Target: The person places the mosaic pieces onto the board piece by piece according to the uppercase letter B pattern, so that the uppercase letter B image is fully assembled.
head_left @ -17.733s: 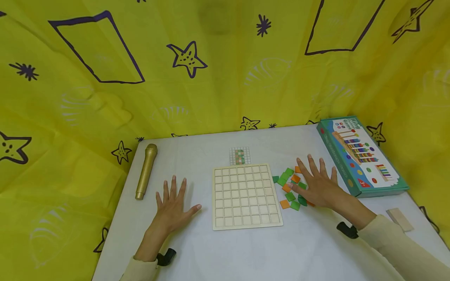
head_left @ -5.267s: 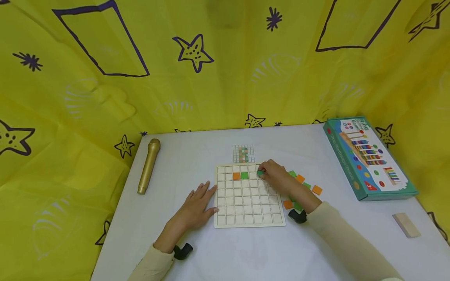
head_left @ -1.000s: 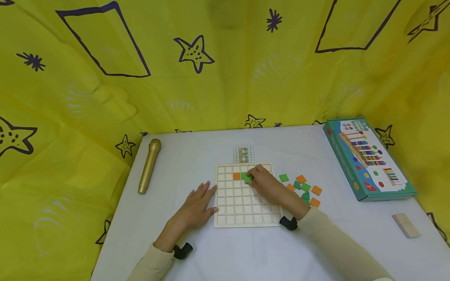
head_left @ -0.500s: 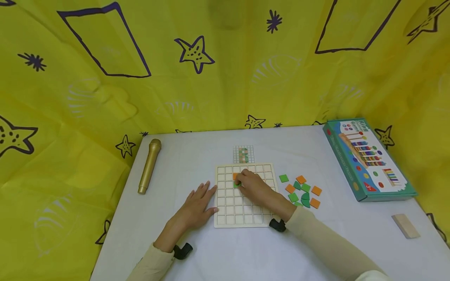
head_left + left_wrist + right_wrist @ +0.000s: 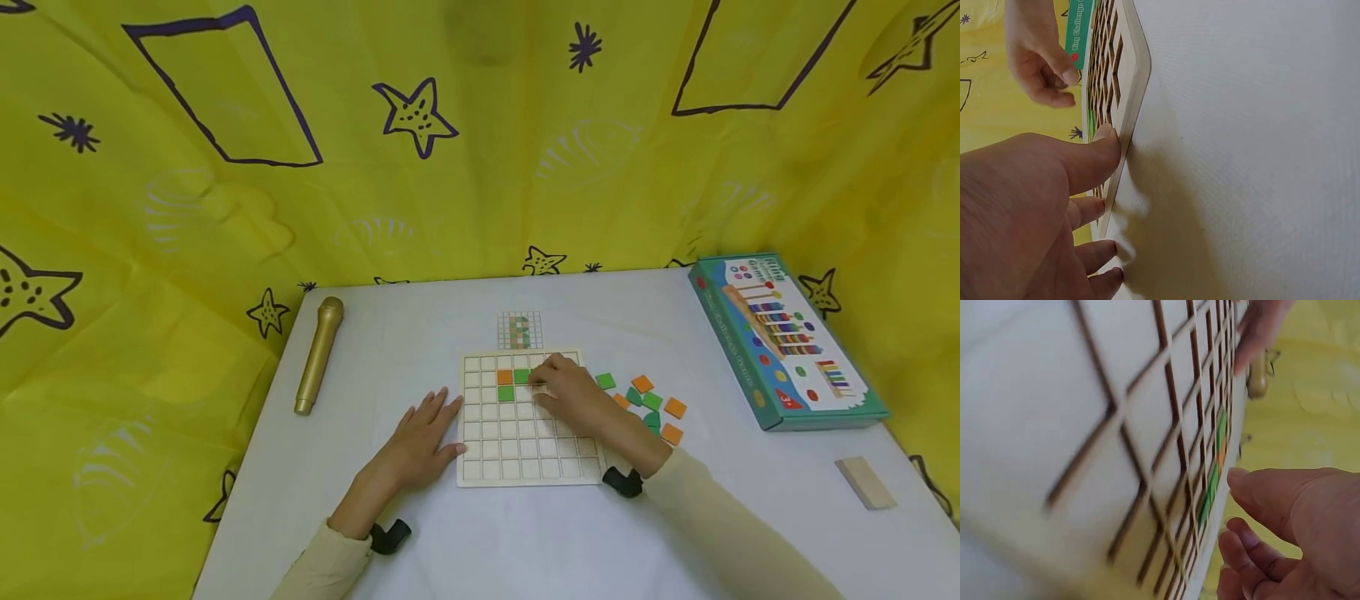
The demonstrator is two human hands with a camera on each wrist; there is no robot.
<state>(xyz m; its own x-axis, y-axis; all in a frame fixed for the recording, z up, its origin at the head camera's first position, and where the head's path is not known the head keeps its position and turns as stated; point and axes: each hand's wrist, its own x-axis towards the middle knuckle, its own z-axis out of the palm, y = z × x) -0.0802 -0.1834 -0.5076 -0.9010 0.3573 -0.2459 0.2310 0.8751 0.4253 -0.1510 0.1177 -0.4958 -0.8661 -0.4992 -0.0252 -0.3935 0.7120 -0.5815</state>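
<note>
A pale wooden grid board (image 5: 517,467) lies on the white table, with an orange square tile (image 5: 505,377) and two green square tiles (image 5: 506,393) set in its cells. My right hand (image 5: 573,396) is over the upper right of the board. In the right wrist view its thumb and fingers (image 5: 1250,547) are bent but apart, with nothing between them. My left hand (image 5: 416,442) rests at the board's left edge, thumb on the rim in the left wrist view. Loose green and orange tiles (image 5: 652,400) lie right of the board, partly behind the right forearm.
Beyond the board lies a small printed pattern card (image 5: 519,330). A gold microphone (image 5: 318,356) is at the left, a green game box (image 5: 787,342) at the right, with a flat wooden block (image 5: 866,482) nearer me. A yellow curtain (image 5: 480,200) stands behind the table.
My right hand has brought a green tile into the cell below the orange one, let it go and moved back right. The left hand stays at the board's edge.
</note>
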